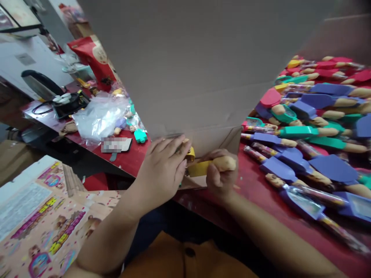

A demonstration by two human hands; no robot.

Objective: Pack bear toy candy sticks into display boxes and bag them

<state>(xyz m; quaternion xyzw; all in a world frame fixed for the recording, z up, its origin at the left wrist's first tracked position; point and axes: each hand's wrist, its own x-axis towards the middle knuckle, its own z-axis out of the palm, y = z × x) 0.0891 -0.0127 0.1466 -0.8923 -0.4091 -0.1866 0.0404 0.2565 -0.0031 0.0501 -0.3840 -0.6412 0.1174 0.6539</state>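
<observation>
A cardboard box (203, 100) stands in front of me with a tall panel raised at the back. My right hand (222, 175) wraps round the tan end of a yellow item (199, 168), just over the box's near edge. My left hand (166, 166) reaches to the left side of the same opening, its fingers bent over a small yellow and tan piece (188, 150). Whether those fingers grip the piece is hard to make out. Part of the box's inside is hidden by both hands.
Many purple, green and red shovel-shaped items (298, 131) cover the red table (252, 185) at the right. On the left are plastic bags (101, 116), a kettle (42, 85), a green piece (140, 136) and printed cardboard sheets (52, 231).
</observation>
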